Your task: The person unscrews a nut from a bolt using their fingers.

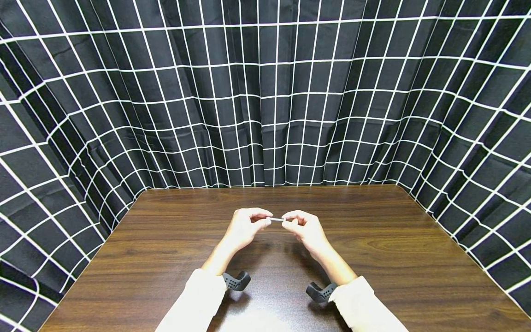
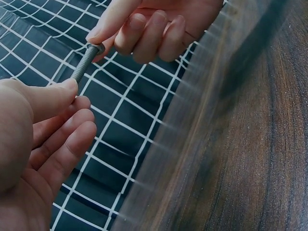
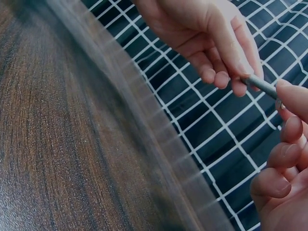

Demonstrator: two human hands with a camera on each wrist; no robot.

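Observation:
Above the table, a grey metal bolt [image 1: 277, 219] spans the small gap between both hands. Its threaded shank [image 2: 83, 63] shows in the left wrist view, with a wider hexagonal piece [image 2: 99, 48] at the right-hand end; whether this is a nut or the head, I cannot tell. My left hand [image 1: 244, 227] pinches one end between thumb and forefinger. At the hexagonal end, my right hand [image 1: 308, 230] pinches with thumb and forefinger, partly hiding it. The right wrist view shows the bolt [image 3: 262, 86] running between both sets of fingertips.
Below the hands lies a brown wood-grain table [image 1: 186, 240]. Black curtains with a white grid [image 1: 274, 110] enclose its back and sides. A dark band with a protruding piece sits on each wrist, the left band [image 1: 237, 281] and the right band [image 1: 321, 292], beside white sleeves.

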